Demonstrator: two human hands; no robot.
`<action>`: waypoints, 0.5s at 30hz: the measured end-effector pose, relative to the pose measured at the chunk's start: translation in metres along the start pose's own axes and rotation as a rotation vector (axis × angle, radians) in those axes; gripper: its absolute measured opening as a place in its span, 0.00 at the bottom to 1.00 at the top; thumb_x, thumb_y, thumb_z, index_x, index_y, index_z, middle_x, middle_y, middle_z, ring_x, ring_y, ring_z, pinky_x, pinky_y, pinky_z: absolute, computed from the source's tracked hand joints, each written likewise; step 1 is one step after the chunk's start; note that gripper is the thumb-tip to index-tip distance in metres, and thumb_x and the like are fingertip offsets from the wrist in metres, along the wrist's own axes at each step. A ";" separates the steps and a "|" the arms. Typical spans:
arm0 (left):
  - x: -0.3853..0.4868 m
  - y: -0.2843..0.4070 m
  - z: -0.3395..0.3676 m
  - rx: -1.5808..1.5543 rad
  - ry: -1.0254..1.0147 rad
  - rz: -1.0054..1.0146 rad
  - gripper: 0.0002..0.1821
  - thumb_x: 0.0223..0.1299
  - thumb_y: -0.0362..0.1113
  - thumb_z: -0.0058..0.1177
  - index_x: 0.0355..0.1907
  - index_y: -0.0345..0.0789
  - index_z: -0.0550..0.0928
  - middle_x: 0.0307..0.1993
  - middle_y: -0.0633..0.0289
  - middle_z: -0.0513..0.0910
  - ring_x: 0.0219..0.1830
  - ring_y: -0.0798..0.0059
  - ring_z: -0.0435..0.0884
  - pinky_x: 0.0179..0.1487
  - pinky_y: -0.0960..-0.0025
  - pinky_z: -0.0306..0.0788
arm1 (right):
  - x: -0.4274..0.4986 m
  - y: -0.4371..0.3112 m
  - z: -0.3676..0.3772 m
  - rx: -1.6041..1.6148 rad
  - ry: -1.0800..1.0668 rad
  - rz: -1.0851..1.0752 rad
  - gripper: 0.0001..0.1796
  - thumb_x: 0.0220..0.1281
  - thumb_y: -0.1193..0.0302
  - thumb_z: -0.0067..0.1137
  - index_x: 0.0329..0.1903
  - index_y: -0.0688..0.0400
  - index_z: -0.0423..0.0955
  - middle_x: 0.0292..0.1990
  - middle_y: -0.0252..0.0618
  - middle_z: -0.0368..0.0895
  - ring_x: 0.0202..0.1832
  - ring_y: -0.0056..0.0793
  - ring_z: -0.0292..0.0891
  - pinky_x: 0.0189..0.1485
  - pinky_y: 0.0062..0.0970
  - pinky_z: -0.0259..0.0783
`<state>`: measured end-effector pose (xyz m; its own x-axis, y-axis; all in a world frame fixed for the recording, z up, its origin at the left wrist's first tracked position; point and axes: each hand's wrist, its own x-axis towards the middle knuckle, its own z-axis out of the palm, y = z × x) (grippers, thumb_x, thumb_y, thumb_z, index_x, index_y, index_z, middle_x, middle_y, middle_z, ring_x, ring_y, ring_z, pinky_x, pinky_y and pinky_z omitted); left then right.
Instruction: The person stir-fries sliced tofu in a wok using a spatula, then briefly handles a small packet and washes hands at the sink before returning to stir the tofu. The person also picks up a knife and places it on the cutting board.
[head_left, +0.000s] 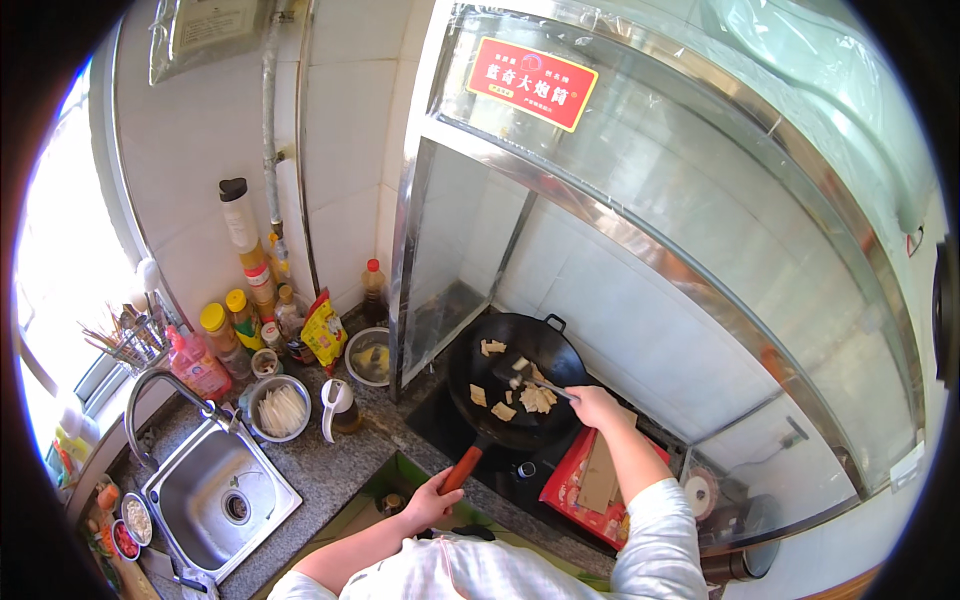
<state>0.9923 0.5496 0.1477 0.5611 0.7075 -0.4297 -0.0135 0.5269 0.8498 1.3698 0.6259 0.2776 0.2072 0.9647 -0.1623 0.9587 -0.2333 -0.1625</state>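
Observation:
A black wok (487, 405) sits on the dark cooktop, its small loop handle at the far side. My left hand (433, 501) grips its reddish-brown wooden handle (462, 469). My right hand (598, 407) is closed around the metal handle of a cooking spatula (553, 387), which reaches into the wok. Several pale brown, flat food pieces (537, 399) are heaped near the spatula's working end. Others, such as one piece (503, 411), lie apart on the wok's surface. The spatula's blade is partly hidden by the food and the dark wok.
Left of the cooktop stand a bowl of white strips (280, 409), an oil pot (340, 405) and a metal bowl (369, 357). Beyond lies a steel sink (225, 495) with a curved faucet. A red box (559, 480) is right of the wok. A metal-framed glass screen (442, 247) surrounds the cooktop.

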 end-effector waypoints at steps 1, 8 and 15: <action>0.000 0.000 0.002 0.008 0.002 -0.002 0.38 0.66 0.35 0.60 0.75 0.41 0.59 0.37 0.68 0.77 0.26 0.84 0.71 0.30 0.78 0.69 | 0.005 -0.005 0.009 0.098 0.053 -0.039 0.19 0.65 0.65 0.55 0.59 0.46 0.77 0.52 0.47 0.82 0.55 0.46 0.78 0.56 0.40 0.74; 0.002 -0.005 0.000 -0.043 0.028 -0.003 0.37 0.66 0.35 0.60 0.75 0.41 0.59 0.37 0.69 0.77 0.24 0.85 0.70 0.27 0.79 0.67 | 0.009 -0.027 0.058 0.090 0.007 -0.008 0.19 0.65 0.66 0.52 0.58 0.50 0.77 0.49 0.49 0.82 0.53 0.51 0.77 0.55 0.44 0.74; -0.001 0.000 0.002 0.012 0.019 -0.015 0.37 0.66 0.35 0.60 0.75 0.41 0.60 0.35 0.68 0.78 0.24 0.85 0.72 0.27 0.78 0.68 | -0.042 0.007 -0.059 -0.208 -0.292 -0.028 0.19 0.62 0.68 0.54 0.56 0.49 0.79 0.53 0.43 0.82 0.55 0.44 0.78 0.56 0.40 0.75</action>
<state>0.9936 0.5480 0.1486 0.5451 0.7083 -0.4485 0.0052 0.5321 0.8466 1.3793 0.5914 0.3411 0.1452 0.8879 -0.4366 0.9885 -0.1487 0.0263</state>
